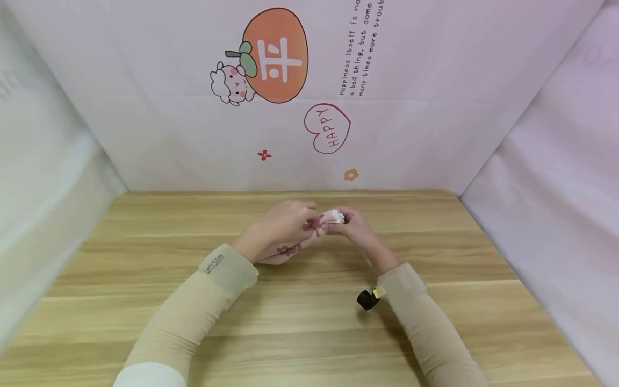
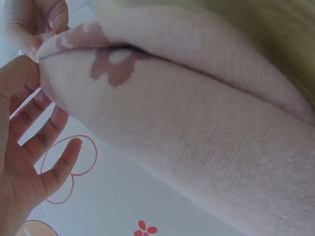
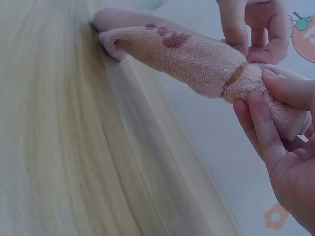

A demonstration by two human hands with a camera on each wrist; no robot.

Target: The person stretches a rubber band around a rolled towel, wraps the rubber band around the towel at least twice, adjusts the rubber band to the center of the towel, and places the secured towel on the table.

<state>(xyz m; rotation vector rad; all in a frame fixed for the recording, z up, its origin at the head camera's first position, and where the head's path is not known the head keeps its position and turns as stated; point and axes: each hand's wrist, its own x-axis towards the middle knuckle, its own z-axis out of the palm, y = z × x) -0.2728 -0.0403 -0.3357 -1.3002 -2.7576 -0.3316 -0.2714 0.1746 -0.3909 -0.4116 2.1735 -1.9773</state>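
A pink towel (image 1: 287,251) with dark reddish flower prints is bunched into a long roll, held slantwise just over the table. Near one end, a thin tan elastic band (image 3: 235,80) runs round it and draws it into a narrow waist. My right hand (image 1: 357,228) grips the short end beyond the band, thumb on one side and fingers on the other. With thumb and fingertips my left hand (image 3: 258,24) pinches at the band's upper edge; whether band or cloth lies between them is hidden. Its other fingers spread loosely in the left wrist view.
The wooden table (image 1: 300,344) reaches back to a white printed cloth backdrop (image 1: 193,145). White cloth walls stand at both sides. A small black device (image 1: 367,299) with a yellow part sits by the right wrist.
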